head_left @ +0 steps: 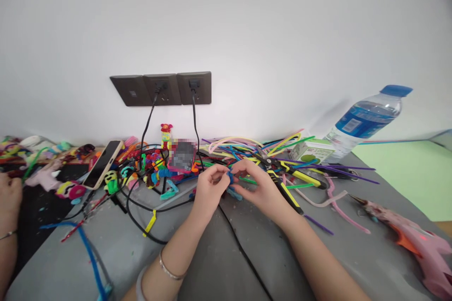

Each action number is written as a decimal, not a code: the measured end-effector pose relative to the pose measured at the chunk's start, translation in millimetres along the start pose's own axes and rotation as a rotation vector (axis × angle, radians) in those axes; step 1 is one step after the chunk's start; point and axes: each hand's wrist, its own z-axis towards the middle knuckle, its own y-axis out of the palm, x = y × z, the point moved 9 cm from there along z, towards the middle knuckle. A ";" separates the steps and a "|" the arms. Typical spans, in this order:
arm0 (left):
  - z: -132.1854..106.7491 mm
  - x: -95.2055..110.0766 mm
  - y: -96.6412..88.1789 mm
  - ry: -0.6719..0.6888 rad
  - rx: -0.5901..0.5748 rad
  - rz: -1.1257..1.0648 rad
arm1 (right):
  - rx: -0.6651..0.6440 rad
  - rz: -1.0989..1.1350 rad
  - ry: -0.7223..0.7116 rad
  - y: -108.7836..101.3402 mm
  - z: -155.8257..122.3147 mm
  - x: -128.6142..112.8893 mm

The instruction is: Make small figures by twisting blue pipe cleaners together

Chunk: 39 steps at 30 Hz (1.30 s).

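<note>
My left hand [213, 189] and my right hand [254, 187] meet over the middle of the grey table. Between their fingertips is a small piece of blue pipe cleaner [230, 177], pinched from both sides and mostly covered by the fingers. Just below it a lighter blue fuzzy piece [233, 193] shows under the right fingers; whether it joins the held piece I cannot tell. Behind my right hand lie yellow-and-black pliers [300, 174] on a heap of loose pipe cleaners [243, 146].
A pink glue gun [406, 235] lies at the right. The water bottle [370, 120] leans near the wall by a green-and-white box [312, 150]. Black cables [243, 249] cross the grey table [141, 268]. Phones [104, 163] and pipe-cleaner figures [111, 182] crowd the left. Another person's hand [10, 200] is at far left.
</note>
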 end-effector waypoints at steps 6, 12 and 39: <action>-2.5 -1.0 2.8 0.021 -0.013 0.039 | -0.048 -0.006 0.008 5.1 -0.4 -3.0; -4.5 5.5 2.0 0.055 0.009 0.114 | -0.058 0.012 -0.001 4.3 0.3 -3.6; -5.2 15.5 11.5 0.096 -0.246 0.289 | 0.002 0.138 -0.023 -11.7 2.9 -8.6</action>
